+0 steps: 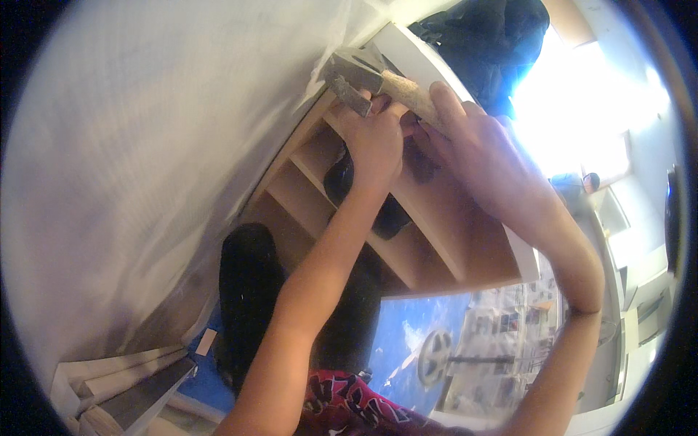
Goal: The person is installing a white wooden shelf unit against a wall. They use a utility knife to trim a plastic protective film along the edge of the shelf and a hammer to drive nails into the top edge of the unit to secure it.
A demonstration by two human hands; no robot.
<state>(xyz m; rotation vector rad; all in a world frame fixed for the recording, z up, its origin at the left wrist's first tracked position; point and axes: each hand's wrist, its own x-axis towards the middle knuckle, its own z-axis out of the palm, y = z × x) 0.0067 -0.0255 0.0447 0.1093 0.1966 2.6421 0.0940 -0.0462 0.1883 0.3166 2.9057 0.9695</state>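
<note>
My right hand is wrapped round the pale wooden handle of a hammer. Its worn grey metal head lies against the upper end of a wooden shelf unit, close to the pale wall. Just below the head is my left hand, its fingers curled together at the unit's edge. Whatever they pinch is hidden by the fingers and the hammer. The shelf unit is tilted in view, with light-brown boards and white edges. Between its boards, behind my left forearm, shows a dark object of unclear kind.
A pale wall or sheet rises close on the left. Long boards lie at lower left. Blue floor covering shows below the unit, near a grey spoked wheel-like piece. Black cloth or a bag sits at the top.
</note>
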